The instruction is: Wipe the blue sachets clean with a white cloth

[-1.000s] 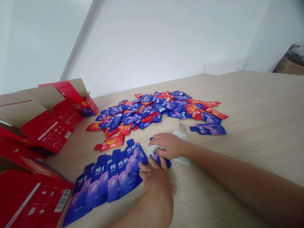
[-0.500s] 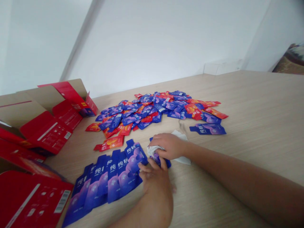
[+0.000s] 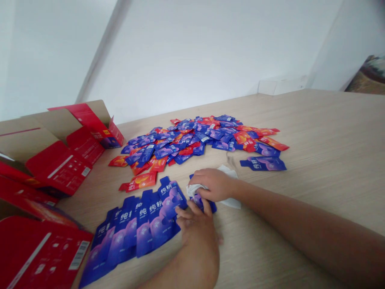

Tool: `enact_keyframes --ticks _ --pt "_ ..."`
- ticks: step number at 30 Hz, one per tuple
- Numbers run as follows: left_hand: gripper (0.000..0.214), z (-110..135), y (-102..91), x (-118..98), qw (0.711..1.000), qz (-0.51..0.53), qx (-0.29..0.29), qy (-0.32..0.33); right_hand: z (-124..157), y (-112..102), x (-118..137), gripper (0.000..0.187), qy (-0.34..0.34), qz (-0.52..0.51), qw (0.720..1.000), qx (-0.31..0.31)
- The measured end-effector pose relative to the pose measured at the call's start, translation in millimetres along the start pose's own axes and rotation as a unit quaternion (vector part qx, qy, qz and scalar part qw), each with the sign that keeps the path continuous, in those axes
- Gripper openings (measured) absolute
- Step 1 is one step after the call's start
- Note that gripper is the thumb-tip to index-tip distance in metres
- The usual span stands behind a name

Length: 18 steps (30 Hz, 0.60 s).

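Note:
My right hand (image 3: 215,184) is closed on a crumpled white tissue (image 3: 231,202), pressed against a blue-purple pouch (image 3: 213,206) lying flat on the table. Much of that pouch is covered by my hands and the tissue. My left hand (image 3: 197,226) has its fingers spread, with some fingertips on the near part of the same pouch. Its outer fingers reach the edge of a row of overlapping blue-purple pouches (image 3: 155,224) on the left, all lying with their narrow necks pointing away from me.
Beyond my hands spreads a heap of blue and orange-red pouches (image 3: 192,138). A single blue pouch (image 3: 266,163) lies at its right front, an orange-red pouch (image 3: 140,182) at its left front. Open red cartons (image 3: 60,168) line the left side. A white box (image 3: 281,85) stands by the wall.
Almost nothing differs. My right hand and forearm have shifted very slightly, with the tissue still held on the pouch; my left hand stays in place.

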<state>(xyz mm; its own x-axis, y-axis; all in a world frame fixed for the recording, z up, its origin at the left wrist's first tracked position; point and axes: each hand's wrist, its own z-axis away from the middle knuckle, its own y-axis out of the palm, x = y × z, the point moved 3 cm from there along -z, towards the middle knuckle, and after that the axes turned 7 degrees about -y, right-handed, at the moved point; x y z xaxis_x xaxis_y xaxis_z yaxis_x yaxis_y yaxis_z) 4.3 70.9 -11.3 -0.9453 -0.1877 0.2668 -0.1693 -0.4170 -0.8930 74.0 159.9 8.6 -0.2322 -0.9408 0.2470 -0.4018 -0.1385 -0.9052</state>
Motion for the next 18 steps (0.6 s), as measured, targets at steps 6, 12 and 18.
enact_keyframes --ticks 6,12,18 --pt "0.108 0.7 1.4 -0.9 1.000 -0.002 0.000 -0.003 -0.5 0.1 1.0 0.028 0.001 0.001 1.000 -0.006" --pt "0.107 0.3 3.1 -0.4 1.000 0.009 -0.009 0.001 -1.8 2.2 -1.9 0.027 0.043 0.033 0.999 -0.007" --pt "0.108 0.2 -0.1 -0.7 1.000 0.003 0.007 -0.004 0.4 -0.8 -0.7 0.029 -0.003 0.002 1.000 0.001"
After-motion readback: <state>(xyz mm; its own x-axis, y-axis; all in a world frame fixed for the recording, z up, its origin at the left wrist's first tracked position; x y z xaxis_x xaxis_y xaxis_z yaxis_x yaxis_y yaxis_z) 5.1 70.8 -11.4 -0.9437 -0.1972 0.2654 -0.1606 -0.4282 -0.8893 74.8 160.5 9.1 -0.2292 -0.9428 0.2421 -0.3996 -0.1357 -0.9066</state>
